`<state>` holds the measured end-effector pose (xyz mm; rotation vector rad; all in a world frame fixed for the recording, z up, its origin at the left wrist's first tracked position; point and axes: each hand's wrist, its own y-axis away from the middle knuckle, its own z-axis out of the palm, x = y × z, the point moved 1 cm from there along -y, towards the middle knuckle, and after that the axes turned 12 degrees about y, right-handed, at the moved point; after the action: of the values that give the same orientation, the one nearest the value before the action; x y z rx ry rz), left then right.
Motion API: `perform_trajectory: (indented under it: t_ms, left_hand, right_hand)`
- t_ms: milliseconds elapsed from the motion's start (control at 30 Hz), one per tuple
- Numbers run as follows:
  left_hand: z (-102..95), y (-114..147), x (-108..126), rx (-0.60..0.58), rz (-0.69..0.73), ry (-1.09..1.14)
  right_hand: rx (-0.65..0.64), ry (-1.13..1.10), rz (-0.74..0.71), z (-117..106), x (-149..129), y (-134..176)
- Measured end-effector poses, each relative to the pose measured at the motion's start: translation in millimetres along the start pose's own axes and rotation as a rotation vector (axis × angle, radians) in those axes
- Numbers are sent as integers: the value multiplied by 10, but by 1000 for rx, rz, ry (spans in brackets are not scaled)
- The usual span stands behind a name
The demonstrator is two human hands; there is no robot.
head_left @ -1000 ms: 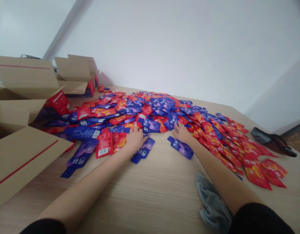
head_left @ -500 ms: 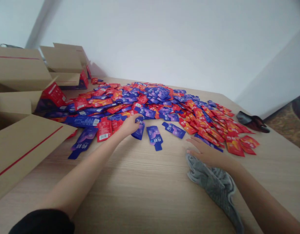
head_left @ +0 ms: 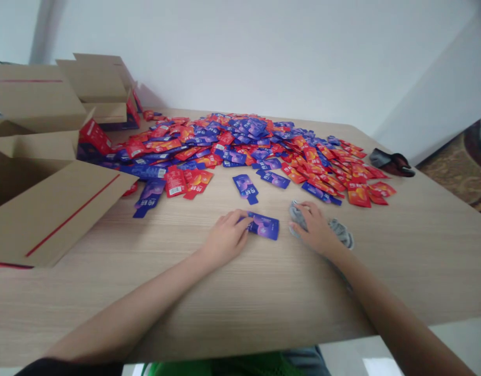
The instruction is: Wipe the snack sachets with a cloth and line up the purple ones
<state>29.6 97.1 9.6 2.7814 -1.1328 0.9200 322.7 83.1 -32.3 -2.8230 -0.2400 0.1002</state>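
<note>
Between the thumb and fingers of my left hand (head_left: 227,236) is the narrow end of a purple sachet (head_left: 264,226), which lies flat over the bare wood in front of me. My right hand (head_left: 314,225) is closed on a bunched grey cloth (head_left: 297,215) just to the right of that sachet. Part of the cloth sticks out past the hand and some is hidden under the wrist. Just beyond, a single purple sachet (head_left: 245,187) lies apart from a wide pile of red and purple sachets (head_left: 225,137).
Open cardboard boxes (head_left: 64,201) with raised flaps stand at the left. A dark, shiny object (head_left: 393,161) lies near the table's right edge. The wooden table (head_left: 178,313) ends just in front of me, and a white wall (head_left: 264,57) rises behind the pile.
My left hand has drawn a purple sachet from the pile's front edge toward me. My right hand has shifted onto the cloth and gathered it. The camera view has shifted too.
</note>
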Motion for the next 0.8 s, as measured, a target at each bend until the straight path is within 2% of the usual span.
perform_trajectory:
  t_ms: [67,167,267,367,433,500,567,667,800]
  left_hand:
    - [40,24,-53,-28,90,-153]
    - [205,122,-179,-102,73,-254]
    - [343,265,-193,-98,17,-272]
    - [372,344,-115,-90,-14,-261]
    - [356,344,-75,-101,-34,-254]
    - [337,324,-67,-129,-56,-259]
    - [323,301,-82,-153,-66,-265]
    - [300,273,-108,-155,-67,-254]
    - [263,237,-96,-181,-89,-230]
  right_hand:
    - [-60,56,-47,13,-51,48]
    - [-49,41,-27,49,-45,26]
    - [63,-141,61,-22,-94,-125]
    - [226,-303,68,-177,-454,-290]
    - [244,-328,-58,-229,-841,-348]
    - [133,-254,-227,-195,-1194,-349]
    - [3,-153,-351,-100,-1372,-295]
    - [-70,-58,-342,44,-1219,-164]
    - [-41,-48,-147,108,-677,-67]
